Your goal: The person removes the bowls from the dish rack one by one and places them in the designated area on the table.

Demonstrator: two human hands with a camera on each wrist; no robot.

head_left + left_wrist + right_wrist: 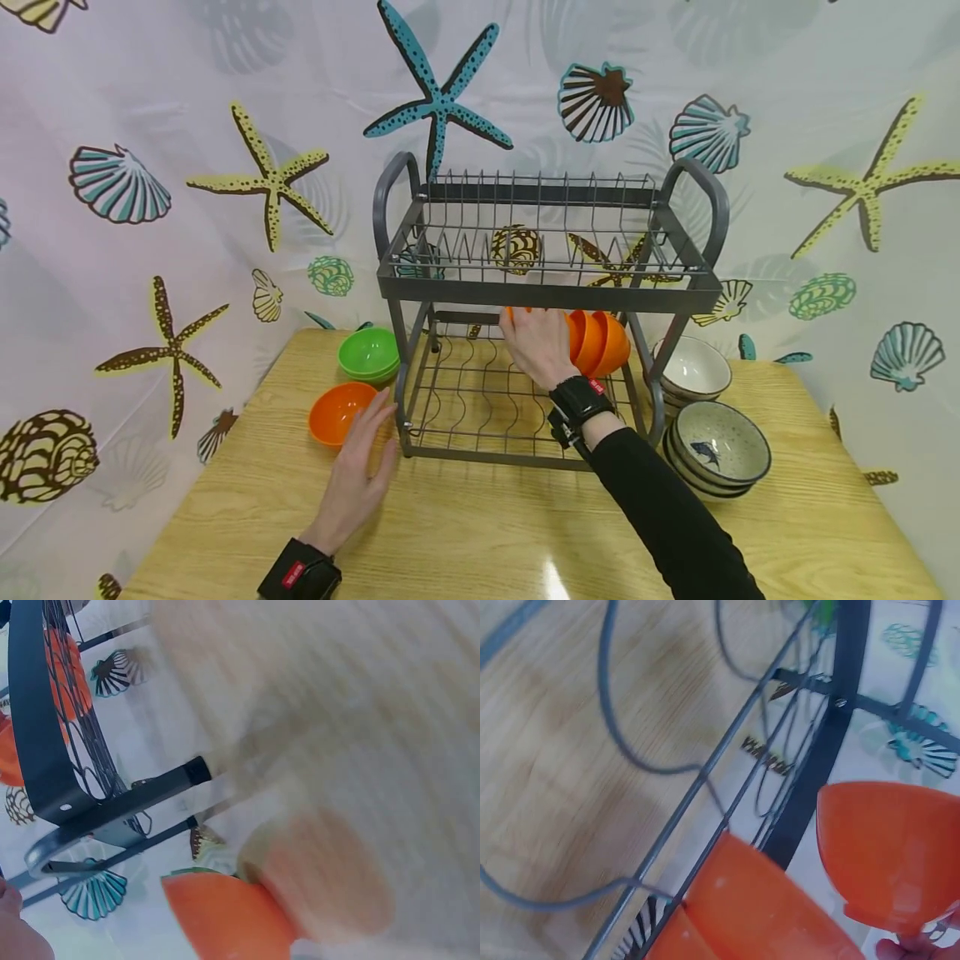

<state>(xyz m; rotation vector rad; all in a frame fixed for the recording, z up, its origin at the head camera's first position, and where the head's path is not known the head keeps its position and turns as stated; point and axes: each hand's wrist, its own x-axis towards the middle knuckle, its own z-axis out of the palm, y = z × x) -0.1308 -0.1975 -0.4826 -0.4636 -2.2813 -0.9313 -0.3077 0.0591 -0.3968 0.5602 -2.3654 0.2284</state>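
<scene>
Reaching into the lower shelf of a dark grey two-tier dish rack, my right hand grips an orange bowl by its base. In the right wrist view this bowl is apart from the other orange bowls, which stand tilted on edge in the wire shelf. In the head view those bowls are right of the hand. My left hand is left of the rack with fingers stretched out, holding nothing. Its fingertips overlap a single orange bowl on the table in the head view.
Green bowls are stacked behind the orange bowl at left. Right of the rack stand white bowls and, nearer, speckled bowls with dark rims. The wooden table backs onto a curtain with shells and starfish. The upper shelf overhangs my right hand.
</scene>
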